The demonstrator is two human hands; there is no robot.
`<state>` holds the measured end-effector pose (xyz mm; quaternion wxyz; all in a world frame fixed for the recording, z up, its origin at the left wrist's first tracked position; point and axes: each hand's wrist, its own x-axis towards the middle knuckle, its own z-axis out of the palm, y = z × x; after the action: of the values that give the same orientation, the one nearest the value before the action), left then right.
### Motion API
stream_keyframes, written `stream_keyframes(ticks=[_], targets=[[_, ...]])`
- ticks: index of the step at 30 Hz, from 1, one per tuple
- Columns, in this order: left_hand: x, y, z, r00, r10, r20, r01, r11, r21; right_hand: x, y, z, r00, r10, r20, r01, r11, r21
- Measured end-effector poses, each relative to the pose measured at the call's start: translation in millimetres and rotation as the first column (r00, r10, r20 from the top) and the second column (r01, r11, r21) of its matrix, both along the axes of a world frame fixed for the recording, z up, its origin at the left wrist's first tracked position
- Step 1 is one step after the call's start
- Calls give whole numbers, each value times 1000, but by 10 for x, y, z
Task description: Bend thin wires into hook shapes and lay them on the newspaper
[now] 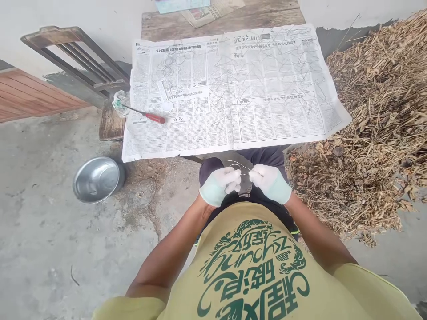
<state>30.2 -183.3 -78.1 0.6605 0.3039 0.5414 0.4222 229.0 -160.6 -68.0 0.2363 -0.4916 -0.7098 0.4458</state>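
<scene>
Just in front of my body, over my lap, my left hand (220, 183) and my right hand (269, 181) wear white gloves with pale green cuffs. A thin, bent metal wire (245, 174) runs between them, pinched in the fingers of both. One thin end curves up and away toward the table edge. Beyond the hands, newspaper sheets (280, 126) cover the table, and many thin bent wire pieces lie on them. To the left on the paper rest a red-handled screwdriver (155, 118) and a white strip with a round end (167, 106).
A wooden chair (115, 84) stands at the table's left, with a crumpled white-and-green cloth or glove (120, 102) beside the screwdriver tip. A metal basin (98, 180) sits on the concrete floor. Dry plant stalks (370, 89) are heaped at right. Folded papers (213, 11) lie at the back.
</scene>
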Motion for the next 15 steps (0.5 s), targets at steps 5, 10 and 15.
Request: stream_keyframes(ticks=[5,10,15], targets=[[68,-31,38,982,-89,-168,98,994,49,-47,32,-57,992,-83,98,76,994,74],[135,-39,-21,909,-33,-415,58,997,48,-47,85,-194,910,-33,414,-123,931,344],[302,-176,-14,883,75,-463,-53,997,61,-69,65,-231,843,-129,522,-140,884,445]])
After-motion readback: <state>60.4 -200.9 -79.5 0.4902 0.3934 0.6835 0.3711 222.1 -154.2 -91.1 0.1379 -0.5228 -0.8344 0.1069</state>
